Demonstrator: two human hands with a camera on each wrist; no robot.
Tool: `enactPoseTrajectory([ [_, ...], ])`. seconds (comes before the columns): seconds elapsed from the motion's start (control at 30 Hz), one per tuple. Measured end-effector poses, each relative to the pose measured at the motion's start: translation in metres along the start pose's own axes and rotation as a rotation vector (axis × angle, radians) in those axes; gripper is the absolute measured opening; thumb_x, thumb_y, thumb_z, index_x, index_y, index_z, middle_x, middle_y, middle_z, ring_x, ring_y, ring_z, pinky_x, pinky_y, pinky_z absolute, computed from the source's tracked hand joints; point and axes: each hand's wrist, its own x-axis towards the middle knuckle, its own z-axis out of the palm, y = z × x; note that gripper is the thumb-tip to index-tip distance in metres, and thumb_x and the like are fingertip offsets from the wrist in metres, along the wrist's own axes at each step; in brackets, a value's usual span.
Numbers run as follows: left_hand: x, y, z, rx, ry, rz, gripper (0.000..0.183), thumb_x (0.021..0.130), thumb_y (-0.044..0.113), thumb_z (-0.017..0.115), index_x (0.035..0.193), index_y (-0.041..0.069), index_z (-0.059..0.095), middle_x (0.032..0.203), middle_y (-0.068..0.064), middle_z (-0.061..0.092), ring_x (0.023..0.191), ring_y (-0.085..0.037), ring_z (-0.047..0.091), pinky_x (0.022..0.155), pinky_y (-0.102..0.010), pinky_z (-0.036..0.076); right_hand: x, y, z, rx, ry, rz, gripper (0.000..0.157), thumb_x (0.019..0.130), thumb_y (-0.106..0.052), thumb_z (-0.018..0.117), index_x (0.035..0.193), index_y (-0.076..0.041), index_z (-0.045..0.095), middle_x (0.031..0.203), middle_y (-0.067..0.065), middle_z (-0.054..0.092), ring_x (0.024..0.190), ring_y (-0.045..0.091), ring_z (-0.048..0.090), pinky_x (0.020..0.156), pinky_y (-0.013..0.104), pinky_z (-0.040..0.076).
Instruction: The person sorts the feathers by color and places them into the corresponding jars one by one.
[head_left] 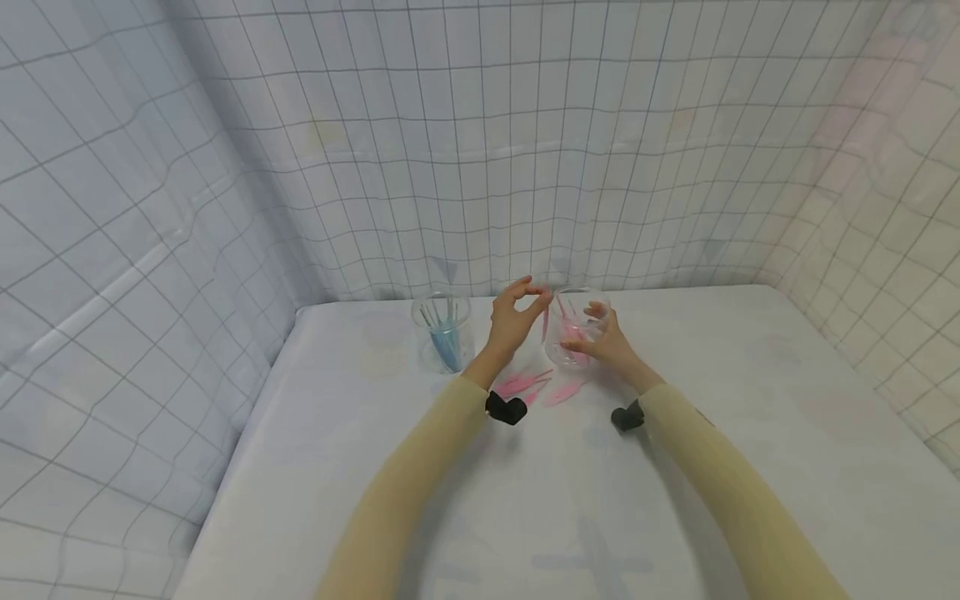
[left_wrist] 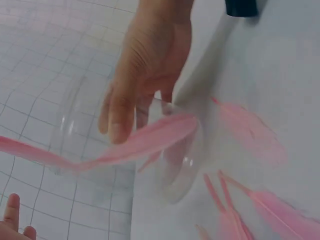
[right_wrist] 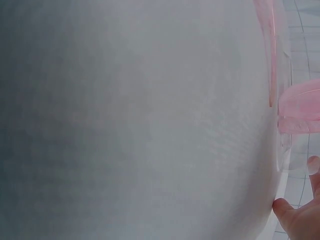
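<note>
My left hand [head_left: 516, 318] pinches the tip of a pink feather [head_left: 545, 327] between thumb and index finger. The feather hangs down at the left side of a clear cup [head_left: 558, 357]; in the left wrist view the held feather [left_wrist: 155, 139] passes in front of that cup. With thumb and fingers spread around its right side, my right hand [head_left: 617, 346] holds the cup. Pink feathers [head_left: 576, 335] stand inside it. On the table in front lie several loose pink feathers [head_left: 521, 383], one of them a single feather [head_left: 564, 392] nearer the cup.
To the left stands a second clear cup [head_left: 422, 354] with blue feathers [head_left: 446, 343], quills up. A grid-patterned cloth [head_left: 480, 167] hangs close behind the white table [head_left: 337, 467] and along both sides. Dark wrist devices [head_left: 507, 409] sit under both sleeves.
</note>
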Motion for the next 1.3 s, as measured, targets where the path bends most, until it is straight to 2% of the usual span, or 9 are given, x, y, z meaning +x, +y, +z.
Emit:
enactPoseTrajectory([
  [0.13, 0.013, 0.014, 0.008, -0.176, 0.029, -0.018, 0.035, 0.091, 0.036, 0.065, 0.11, 0.007, 0.065, 0.142, 0.0, 0.044, 0.135, -0.02, 0.028, 0.105, -0.053, 0.025, -0.001, 0.0, 0.001, 0.015, -0.002, -0.003, 0.093, 0.078, -0.031, 0.08, 0.143, -0.011, 0.018, 0.146, 0.012, 0.03, 0.134, 0.035, 0.025, 0.105, 0.052, 0.024],
  [0.3, 0.026, 0.023, 0.02, -0.324, 0.072, -0.036, 0.036, 0.091, 0.036, 0.064, 0.113, 0.007, 0.067, 0.138, 0.002, 0.049, 0.133, -0.013, 0.032, 0.107, -0.05, 0.023, 0.0, 0.002, 0.0, 0.02, 0.0, 0.0, 0.093, 0.078, -0.031, 0.08, 0.143, -0.011, 0.017, 0.147, 0.012, 0.029, 0.134, 0.034, 0.026, 0.106, 0.051, 0.025],
  [0.47, 0.029, 0.017, 0.028, -0.354, 0.1, -0.079, 0.037, 0.09, 0.036, 0.065, 0.112, 0.006, 0.068, 0.138, -0.001, 0.049, 0.131, -0.014, 0.035, 0.107, -0.046, 0.025, 0.0, 0.001, 0.0, 0.024, 0.006, 0.0, 0.093, 0.077, -0.031, 0.081, 0.142, -0.012, 0.017, 0.146, 0.012, 0.029, 0.133, 0.034, 0.027, 0.106, 0.051, 0.025],
  [0.67, 0.024, -0.003, 0.03, -0.307, 0.062, -0.145, 0.036, 0.09, 0.036, 0.066, 0.115, 0.009, 0.067, 0.137, -0.002, 0.049, 0.133, -0.02, 0.032, 0.105, -0.048, 0.028, -0.001, 0.0, 0.0, 0.015, 0.01, -0.007, 0.093, 0.077, -0.031, 0.081, 0.142, -0.011, 0.018, 0.146, 0.012, 0.03, 0.134, 0.034, 0.025, 0.106, 0.052, 0.024],
  [0.83, 0.015, -0.016, 0.021, -0.231, 0.025, -0.138, 0.039, 0.089, 0.031, 0.069, 0.122, 0.012, 0.064, 0.132, 0.002, 0.053, 0.132, -0.017, 0.034, 0.104, -0.047, 0.029, 0.001, 0.002, -0.001, 0.01, 0.001, -0.013, 0.096, 0.076, -0.032, 0.081, 0.144, -0.011, 0.017, 0.147, 0.013, 0.029, 0.135, 0.036, 0.024, 0.106, 0.053, 0.023],
  [0.97, 0.005, -0.027, 0.011, -0.124, 0.056, -0.129, 0.036, 0.091, 0.034, 0.066, 0.121, 0.013, 0.065, 0.135, 0.001, 0.051, 0.133, -0.021, 0.032, 0.106, -0.05, 0.023, 0.003, 0.004, -0.002, 0.012, 0.007, -0.016, 0.095, 0.076, -0.031, 0.082, 0.143, -0.012, 0.018, 0.146, 0.011, 0.03, 0.134, 0.035, 0.024, 0.106, 0.051, 0.023],
  [1.03, -0.001, -0.03, 0.007, -0.026, 0.093, -0.12, 0.031, 0.093, 0.034, 0.063, 0.116, 0.013, 0.066, 0.135, -0.001, 0.051, 0.132, -0.025, 0.032, 0.105, -0.052, 0.02, 0.003, 0.003, -0.003, 0.01, 0.004, -0.016, 0.095, 0.076, -0.03, 0.082, 0.144, -0.012, 0.017, 0.147, 0.011, 0.029, 0.135, 0.035, 0.024, 0.106, 0.052, 0.023],
  [1.17, -0.017, -0.038, 0.006, 0.231, 0.159, -0.085, 0.023, 0.093, 0.031, 0.062, 0.104, 0.013, 0.07, 0.129, -0.004, 0.056, 0.123, -0.029, 0.039, 0.099, -0.052, 0.023, 0.003, 0.004, -0.003, 0.021, -0.008, -0.013, 0.096, 0.078, -0.026, 0.081, 0.146, -0.012, 0.015, 0.149, 0.012, 0.026, 0.136, 0.037, 0.021, 0.106, 0.054, 0.021],
  [1.3, -0.035, -0.047, 0.012, 0.497, 0.1, -0.068, 0.02, 0.088, 0.034, 0.067, 0.093, 0.016, 0.074, 0.128, -0.005, 0.056, 0.121, -0.03, 0.04, 0.097, -0.048, 0.026, 0.001, 0.004, -0.002, 0.028, -0.013, -0.018, 0.096, 0.078, -0.026, 0.08, 0.147, -0.012, 0.014, 0.149, 0.013, 0.025, 0.136, 0.039, 0.02, 0.105, 0.057, 0.02],
])
